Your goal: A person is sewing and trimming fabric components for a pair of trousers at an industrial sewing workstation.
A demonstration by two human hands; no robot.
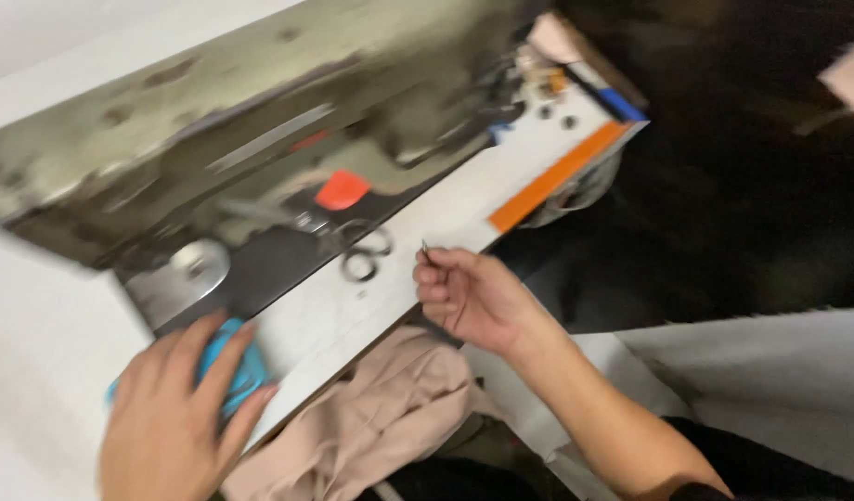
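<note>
The left hand (172,417) lies with fingers spread over a blue object (230,366) on the tabletop (390,260). The right hand (469,297) pinches a thin needle (424,247) beside the scissors (364,252). Pink fabric (371,417) hangs below the edge.

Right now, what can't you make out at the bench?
- Blue thing: left hand covers most of it, so its kind is unclear.
- Thin item pinched in right hand: too small.
- Machine: motion blur hides detail.
- Scissors: blurred.
- Pink cloth: cut off by bottom edge.
</note>
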